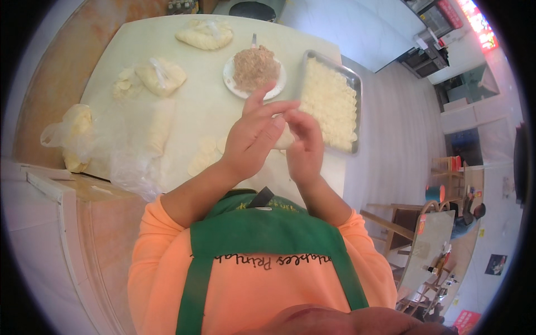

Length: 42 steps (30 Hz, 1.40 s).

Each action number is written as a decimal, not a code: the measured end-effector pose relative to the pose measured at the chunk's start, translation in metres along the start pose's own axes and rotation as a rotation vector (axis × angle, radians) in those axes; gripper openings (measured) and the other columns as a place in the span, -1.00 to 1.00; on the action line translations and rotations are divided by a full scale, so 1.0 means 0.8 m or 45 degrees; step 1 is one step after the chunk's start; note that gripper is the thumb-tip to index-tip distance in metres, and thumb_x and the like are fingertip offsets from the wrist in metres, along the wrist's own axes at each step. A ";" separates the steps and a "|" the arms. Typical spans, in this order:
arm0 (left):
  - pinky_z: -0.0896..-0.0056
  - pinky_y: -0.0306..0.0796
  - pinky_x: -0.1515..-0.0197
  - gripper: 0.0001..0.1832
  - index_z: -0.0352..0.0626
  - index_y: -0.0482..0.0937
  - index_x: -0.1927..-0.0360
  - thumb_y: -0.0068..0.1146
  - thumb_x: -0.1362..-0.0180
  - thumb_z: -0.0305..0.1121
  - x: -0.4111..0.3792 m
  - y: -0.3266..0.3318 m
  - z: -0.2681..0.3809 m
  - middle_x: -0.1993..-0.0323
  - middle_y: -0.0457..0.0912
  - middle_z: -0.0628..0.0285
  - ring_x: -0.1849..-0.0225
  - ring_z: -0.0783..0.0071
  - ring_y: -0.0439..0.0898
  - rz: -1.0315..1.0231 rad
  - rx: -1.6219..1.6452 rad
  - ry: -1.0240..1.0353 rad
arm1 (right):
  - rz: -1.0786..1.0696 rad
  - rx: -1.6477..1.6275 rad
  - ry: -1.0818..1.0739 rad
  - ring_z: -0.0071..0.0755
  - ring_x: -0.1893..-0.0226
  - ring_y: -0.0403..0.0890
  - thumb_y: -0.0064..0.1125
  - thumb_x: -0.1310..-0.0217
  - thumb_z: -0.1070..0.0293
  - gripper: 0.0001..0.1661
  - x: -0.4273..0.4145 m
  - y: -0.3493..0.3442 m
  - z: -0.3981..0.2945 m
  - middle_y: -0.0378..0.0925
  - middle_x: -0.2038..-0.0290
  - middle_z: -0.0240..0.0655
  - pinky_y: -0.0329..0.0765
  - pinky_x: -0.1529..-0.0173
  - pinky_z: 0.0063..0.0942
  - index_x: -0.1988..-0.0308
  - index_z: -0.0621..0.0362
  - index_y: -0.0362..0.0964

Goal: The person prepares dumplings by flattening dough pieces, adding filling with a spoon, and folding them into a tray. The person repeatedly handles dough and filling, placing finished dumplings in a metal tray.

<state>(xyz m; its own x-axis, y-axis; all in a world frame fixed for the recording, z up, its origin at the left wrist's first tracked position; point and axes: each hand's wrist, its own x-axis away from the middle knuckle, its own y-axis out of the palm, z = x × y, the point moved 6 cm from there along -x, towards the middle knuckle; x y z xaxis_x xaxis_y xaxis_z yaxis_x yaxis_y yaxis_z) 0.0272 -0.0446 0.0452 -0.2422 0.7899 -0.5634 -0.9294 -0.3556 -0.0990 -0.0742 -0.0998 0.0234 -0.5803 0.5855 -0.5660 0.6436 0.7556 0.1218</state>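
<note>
My left hand (254, 141) and my right hand (307, 146) meet above the near part of the table, fingertips touching. Between them is a pale dough wrapper (285, 140), partly hidden by the fingers; whether it has filling inside cannot be seen. Just beyond my fingers is a white plate (229, 86) heaped with minced filling (255, 67), a utensil handle (254, 39) sticking out at the far side. Loose round wrappers (204, 157) lie by my left forearm. To the right, a metal tray (359, 109) holds rows of pale dumplings (331, 104).
Clear plastic bags of dough wrappers rest on the table's left side (161, 77) and far side (205, 34). A bag (77, 134) and loose plastic film (134, 171) lie at the left edge. Chairs (395, 228), another table (427, 251) and a seated person (467, 220) are to the right.
</note>
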 end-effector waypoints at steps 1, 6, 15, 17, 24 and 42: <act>0.11 -0.11 -0.35 -0.69 -0.29 0.60 0.23 -0.24 -0.25 -0.41 0.000 0.000 -0.001 -0.12 0.48 0.12 -0.38 0.07 -0.01 0.008 0.029 -0.035 | -0.052 0.148 -0.043 -0.23 -0.16 0.31 0.00 -0.30 0.10 -0.46 0.003 0.000 -0.001 0.34 -0.07 -0.06 0.26 -0.20 -0.29 -0.10 0.27 0.27; 0.19 0.03 -0.30 -0.73 -0.29 0.58 0.21 -0.19 -0.23 -0.45 0.003 0.004 0.007 -0.08 0.50 0.17 -0.36 0.07 0.03 -0.015 -0.070 0.103 | -0.296 0.245 -0.048 -0.07 -0.23 0.17 -0.15 -0.32 0.00 -0.42 -0.023 0.019 -0.009 0.24 -0.14 0.01 0.11 -0.26 -0.14 -0.06 0.27 0.34; 0.27 -0.01 -0.32 -0.70 -0.35 0.56 0.22 -0.25 -0.21 -0.48 0.006 0.007 0.008 -0.10 0.48 0.10 -0.38 0.17 0.00 0.049 0.142 0.006 | -0.268 0.438 -0.187 0.10 -0.24 0.21 -0.39 -0.33 0.30 -0.53 -0.042 0.029 -0.028 0.43 0.01 0.06 -0.03 -0.32 0.01 0.18 0.25 0.51; 0.31 0.04 -0.29 -0.71 -0.35 0.56 0.23 -0.25 -0.18 -0.49 0.010 0.007 0.007 -0.05 0.52 0.15 -0.35 0.19 0.06 0.095 0.171 -0.039 | -0.255 0.469 -0.221 0.15 -0.22 0.23 -0.39 -0.30 0.32 -0.54 -0.043 0.030 -0.027 0.45 0.02 0.07 0.00 -0.32 0.03 0.23 0.26 0.52; 0.31 -0.11 -0.36 -0.64 -0.49 0.53 0.30 -0.35 -0.15 -0.48 0.014 0.010 0.004 0.03 0.53 -0.09 -0.33 0.17 0.10 0.118 0.209 -0.209 | -0.204 0.551 -0.234 0.19 -0.30 0.10 -0.44 -0.30 0.18 -0.44 -0.038 0.028 -0.012 0.29 -0.17 0.11 0.02 -0.32 -0.02 0.30 0.25 0.53; -0.29 -0.16 -0.28 -0.37 -0.02 0.53 -0.01 -0.33 -0.23 0.22 0.009 -0.001 -0.051 -0.24 0.27 0.03 -0.32 0.00 0.09 -0.101 -1.300 0.274 | 0.468 -1.010 0.803 -0.32 0.06 0.42 -0.24 -0.39 0.19 -0.70 0.010 -0.022 0.085 0.42 0.07 -0.29 0.35 -0.04 -0.29 0.12 0.14 0.33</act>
<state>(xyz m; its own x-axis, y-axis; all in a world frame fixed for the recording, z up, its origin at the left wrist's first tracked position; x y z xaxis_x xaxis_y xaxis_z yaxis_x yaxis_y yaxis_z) 0.0376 -0.0590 0.0080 -0.0431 0.7593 -0.6494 -0.2392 -0.6389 -0.7311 -0.0564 -0.1284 -0.0387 -0.7159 0.6898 0.1081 0.4558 0.3445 0.8207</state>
